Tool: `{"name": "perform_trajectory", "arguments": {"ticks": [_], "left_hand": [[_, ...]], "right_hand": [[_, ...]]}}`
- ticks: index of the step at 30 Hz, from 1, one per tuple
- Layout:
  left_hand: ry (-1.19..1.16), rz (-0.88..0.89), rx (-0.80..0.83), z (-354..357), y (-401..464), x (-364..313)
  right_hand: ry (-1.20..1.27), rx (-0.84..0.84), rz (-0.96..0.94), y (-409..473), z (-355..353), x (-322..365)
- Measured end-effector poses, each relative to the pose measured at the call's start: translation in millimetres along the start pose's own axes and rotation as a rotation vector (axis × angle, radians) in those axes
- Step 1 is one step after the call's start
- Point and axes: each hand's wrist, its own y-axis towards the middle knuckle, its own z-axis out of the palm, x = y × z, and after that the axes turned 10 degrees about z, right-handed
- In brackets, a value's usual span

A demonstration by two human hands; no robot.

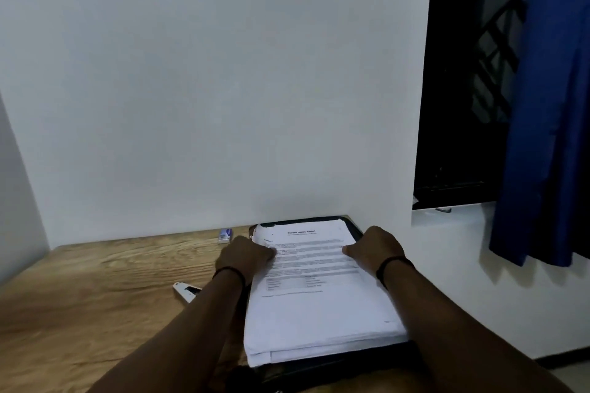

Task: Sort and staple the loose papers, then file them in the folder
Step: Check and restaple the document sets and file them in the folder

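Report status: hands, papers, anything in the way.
Left hand and right hand both on the papers. Stack lies on the black folder. Stapler sits left, clear.

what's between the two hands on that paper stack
In the head view, only the printed top sheet of the paper stack lies between the left hand and the right hand.

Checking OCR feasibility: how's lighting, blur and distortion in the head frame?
Head view: dim and underexposed, no glare; the text on the papers is too soft to read, only a bold title line shows; the left hand and right hand are dark with little detail; wide-angle bending shows at the table edges.
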Motion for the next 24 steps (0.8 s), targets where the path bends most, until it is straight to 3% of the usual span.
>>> {"name": "perform_trajectory", "arguments": {"ticks": [5,7,10,15,19,24], "left_hand": [[-0.075,0.049,-0.043,5,-16,-10],[-0.294,-0.003,0.005,-1,-12,-7],[-0.742,-0.051,0.181,-20,-27,0],[-1.063,0.085,0.321,-57,-55,7],[-1.219,0.165,0.367,-92,-69,10],[-1.147,0.425,0.251,-164,-92,13]], "right_hand": [[-0.040,0.000,0.002,-6,3,-1],[0.012,0.044,0.014,-8,1,-2],[0.204,0.132,0.050,-11,0,-8],[0.691,0.319,-0.087,-43,-10,-2],[0.945,0.633,-0.144,-82,-19,14],[1.103,0.490,-0.348,-128,-17,62]]}}
